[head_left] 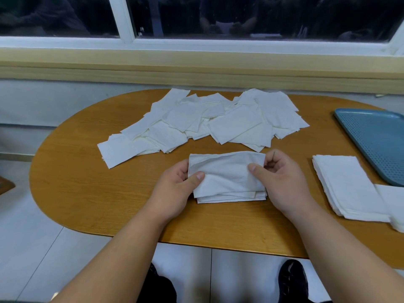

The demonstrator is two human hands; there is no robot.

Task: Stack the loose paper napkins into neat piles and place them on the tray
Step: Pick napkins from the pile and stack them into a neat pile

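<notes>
A: Grip state?
B: Left hand (175,184) and right hand (282,182) each pinch one end of the napkin stack (227,178), thumbs on top, fingers curled behind. The stack appears to rest on the tabletop (87,171), long axis left to right.
A: Which way to the target?
B: The tray (376,141) lies right and farther off, so the right hand is nearer. A squared pile (347,186) sits between, near the tray. Loose napkins (203,121) spread beyond, unsorted.
</notes>
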